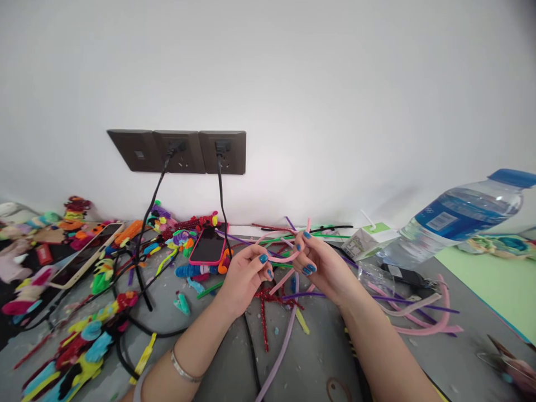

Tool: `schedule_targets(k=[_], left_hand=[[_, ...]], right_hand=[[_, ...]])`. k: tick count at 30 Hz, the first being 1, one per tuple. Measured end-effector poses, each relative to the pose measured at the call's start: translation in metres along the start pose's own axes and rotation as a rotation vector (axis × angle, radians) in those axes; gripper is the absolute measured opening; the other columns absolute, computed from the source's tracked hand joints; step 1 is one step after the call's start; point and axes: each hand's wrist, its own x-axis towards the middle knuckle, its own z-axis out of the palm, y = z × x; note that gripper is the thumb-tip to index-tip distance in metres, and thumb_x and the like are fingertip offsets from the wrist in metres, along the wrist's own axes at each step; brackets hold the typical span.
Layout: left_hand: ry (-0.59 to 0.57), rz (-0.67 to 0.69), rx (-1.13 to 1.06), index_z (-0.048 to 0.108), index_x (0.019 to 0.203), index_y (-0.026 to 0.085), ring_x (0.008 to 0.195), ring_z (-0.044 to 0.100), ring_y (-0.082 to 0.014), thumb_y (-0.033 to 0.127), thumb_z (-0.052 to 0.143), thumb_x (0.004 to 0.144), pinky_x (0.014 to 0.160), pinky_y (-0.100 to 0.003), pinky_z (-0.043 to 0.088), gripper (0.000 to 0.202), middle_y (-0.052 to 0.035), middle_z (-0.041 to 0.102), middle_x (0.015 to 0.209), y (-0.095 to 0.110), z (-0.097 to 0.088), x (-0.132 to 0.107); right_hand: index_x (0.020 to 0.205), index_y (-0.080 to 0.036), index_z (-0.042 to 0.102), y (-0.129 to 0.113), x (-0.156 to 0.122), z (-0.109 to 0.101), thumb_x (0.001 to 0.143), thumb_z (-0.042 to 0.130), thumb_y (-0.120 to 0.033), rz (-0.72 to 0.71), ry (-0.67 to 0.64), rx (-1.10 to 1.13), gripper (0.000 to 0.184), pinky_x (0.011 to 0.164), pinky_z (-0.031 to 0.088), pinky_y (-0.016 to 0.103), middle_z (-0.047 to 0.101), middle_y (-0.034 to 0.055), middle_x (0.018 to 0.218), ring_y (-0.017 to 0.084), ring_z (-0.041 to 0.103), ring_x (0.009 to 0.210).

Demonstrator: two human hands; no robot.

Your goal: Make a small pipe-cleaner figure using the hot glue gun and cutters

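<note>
Between my two hands a pink pipe cleaner (pixel 285 259) is bent into a loop above the table. My left hand (pixel 247 273) pinches its left side between thumb and fingers. My right hand (pixel 320 265) is closed on the other side, and a short pink end sticks up past the fingertips. Below the hands lie loose pipe cleaners: a long lilac one (pixel 285 340), a sparkly red bundle (pixel 264 318) and a purple one (pixel 307 295). Whether the lilac one is joined to the held one I cannot tell.
At the right stand a water bottle (pixel 452 218) and a small drink carton (pixel 368 241), with more pink pipe cleaners (pixel 444 312) nearby. A pink-cased phone (pixel 209 244) and black cables (pixel 250 346) lie left of centre. Colourful pipe-cleaner figures (pixel 79 357) crowd the left. Wall sockets (pixel 221 162) are behind.
</note>
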Motion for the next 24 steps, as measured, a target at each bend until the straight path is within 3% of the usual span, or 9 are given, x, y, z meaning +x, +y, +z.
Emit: schedule_targets(k=[6, 13, 18, 22, 24], left_hand=[[-0.11, -0.069, 0.015, 0.061, 0.075, 0.015, 0.049, 0.051, -0.0057, 0.034, 0.081, 0.071, 0.049, -0.018, 0.043, 0.028, 0.0025, 0.054, 0.064, 0.001, 0.002, -0.004], [-0.338, -0.319, 0.123, 0.059, 0.076, 0.016, 0.044, 0.053, -0.0076, 0.04, 0.08, 0.073, 0.042, -0.018, 0.045, 0.032, 0.0022, 0.056, 0.058, 0.0, 0.002, -0.009], [-0.209, -0.262, 0.104, 0.06, 0.08, 0.016, 0.036, 0.047, -0.0054, 0.043, 0.078, 0.075, 0.037, -0.015, 0.037, 0.032, 0.0044, 0.054, 0.049, -0.002, 0.001, -0.005], [-0.095, -0.174, 0.07, 0.062, 0.081, 0.015, 0.036, 0.048, -0.0034, 0.042, 0.082, 0.069, 0.034, -0.015, 0.033, 0.036, 0.0032, 0.059, 0.062, 0.001, 0.005, -0.003], [-0.069, -0.131, 0.059, 0.062, 0.081, 0.016, 0.036, 0.047, -0.0035, 0.041, 0.083, 0.068, 0.034, -0.015, 0.032, 0.035, 0.0047, 0.057, 0.06, 0.002, 0.005, -0.003]], right_hand=[[0.07, -0.02, 0.057, -0.003, -0.001, 0.005, 0.087, 0.065, -0.044, -0.077, 0.019, 0.002, 0.03, 0.046, 0.028, 0.023, 0.034, -0.0076, 0.042, 0.01, 0.025, 0.043], [0.064, -0.022, 0.053, -0.008, -0.005, 0.012, 0.087, 0.064, -0.048, -0.107, -0.021, -0.026, 0.036, 0.047, 0.03, 0.024, 0.023, -0.0074, 0.04, 0.012, 0.023, 0.047], [0.065, -0.023, 0.049, -0.009, -0.003, 0.008, 0.088, 0.062, -0.046, -0.17, 0.042, 0.024, 0.036, 0.045, 0.03, 0.023, 0.021, -0.0074, 0.044, 0.012, 0.022, 0.045], [0.066, -0.022, 0.052, -0.007, -0.001, 0.005, 0.086, 0.064, -0.045, -0.18, 0.06, 0.035, 0.033, 0.045, 0.03, 0.023, 0.031, -0.007, 0.044, 0.01, 0.027, 0.042], [0.067, -0.021, 0.057, -0.005, -0.001, 0.005, 0.085, 0.066, -0.045, -0.164, 0.06, 0.011, 0.032, 0.046, 0.032, 0.023, 0.038, -0.006, 0.042, 0.01, 0.034, 0.042]])
